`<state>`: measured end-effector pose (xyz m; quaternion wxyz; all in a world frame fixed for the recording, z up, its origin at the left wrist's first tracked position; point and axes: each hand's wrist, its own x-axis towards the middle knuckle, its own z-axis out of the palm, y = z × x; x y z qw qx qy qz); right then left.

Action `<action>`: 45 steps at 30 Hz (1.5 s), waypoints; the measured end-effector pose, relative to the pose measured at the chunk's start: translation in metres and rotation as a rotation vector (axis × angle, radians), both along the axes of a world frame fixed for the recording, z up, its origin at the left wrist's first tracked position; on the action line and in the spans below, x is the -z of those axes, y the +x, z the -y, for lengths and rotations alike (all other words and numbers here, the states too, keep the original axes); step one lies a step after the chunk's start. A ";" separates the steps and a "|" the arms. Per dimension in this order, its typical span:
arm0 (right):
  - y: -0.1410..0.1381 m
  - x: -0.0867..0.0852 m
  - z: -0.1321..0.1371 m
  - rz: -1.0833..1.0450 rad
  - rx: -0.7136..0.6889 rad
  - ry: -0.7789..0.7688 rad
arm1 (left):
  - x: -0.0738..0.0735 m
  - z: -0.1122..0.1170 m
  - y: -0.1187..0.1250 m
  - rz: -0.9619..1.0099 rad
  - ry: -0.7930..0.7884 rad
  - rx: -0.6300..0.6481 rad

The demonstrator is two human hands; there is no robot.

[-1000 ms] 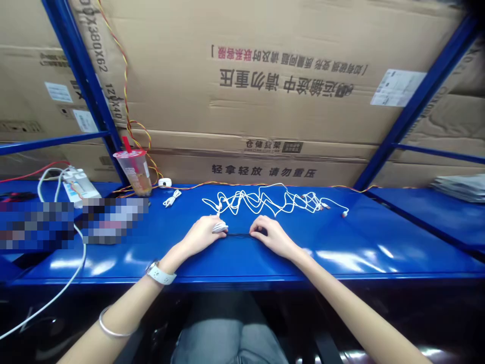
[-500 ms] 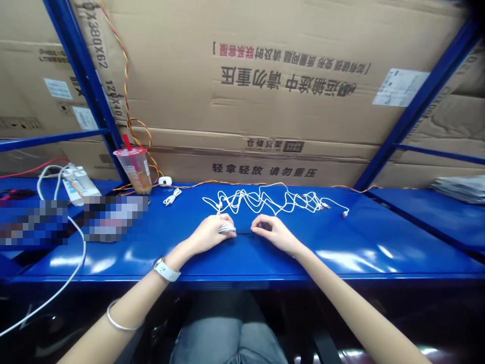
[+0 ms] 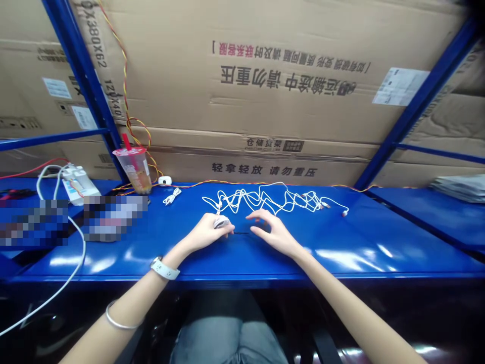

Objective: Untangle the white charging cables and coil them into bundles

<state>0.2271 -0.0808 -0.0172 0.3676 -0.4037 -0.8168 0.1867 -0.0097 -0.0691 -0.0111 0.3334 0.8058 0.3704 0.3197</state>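
My left hand (image 3: 204, 235) is closed around a small white and silver bundle (image 3: 222, 222), which may be a wound cable or a plug. A thin black cord (image 3: 241, 233) lies on the blue metal bench (image 3: 341, 247), running right from that hand. My right hand (image 3: 271, 233) rests just beyond the cord's end with fingers apart, holding nothing. Beyond both hands lies a tangle of white cables (image 3: 265, 199). A white wristwatch (image 3: 164, 268) and a bangle (image 3: 117, 322) are on my left arm.
A short coiled white cable (image 3: 172, 197) and a plastic cup with a red straw (image 3: 133, 169) stand at the back left. Red-yellow twisted wire runs along the back. A white power strip (image 3: 78, 184) and pixelated objects (image 3: 113, 217) sit left; stacked papers (image 3: 460, 187) lie right.
My right hand has moved away from the black cord, with its fingers spread. My left hand has shifted slightly left and still holds the small bundle.
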 end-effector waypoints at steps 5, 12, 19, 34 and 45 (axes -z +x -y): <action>-0.011 0.001 0.006 0.205 -0.013 0.327 | 0.000 0.000 0.000 -0.005 -0.020 0.050; -0.025 0.007 0.008 0.287 0.039 0.539 | 0.002 0.000 0.000 0.002 -0.016 -0.003; -0.028 0.011 0.008 0.273 0.043 0.556 | 0.002 0.002 0.000 -0.004 0.000 -0.035; -0.032 0.018 0.009 0.218 0.085 0.309 | 0.006 0.006 0.002 -0.103 0.244 -0.055; -0.037 0.016 0.010 0.370 0.082 0.362 | 0.018 0.000 0.000 -0.289 0.381 -0.170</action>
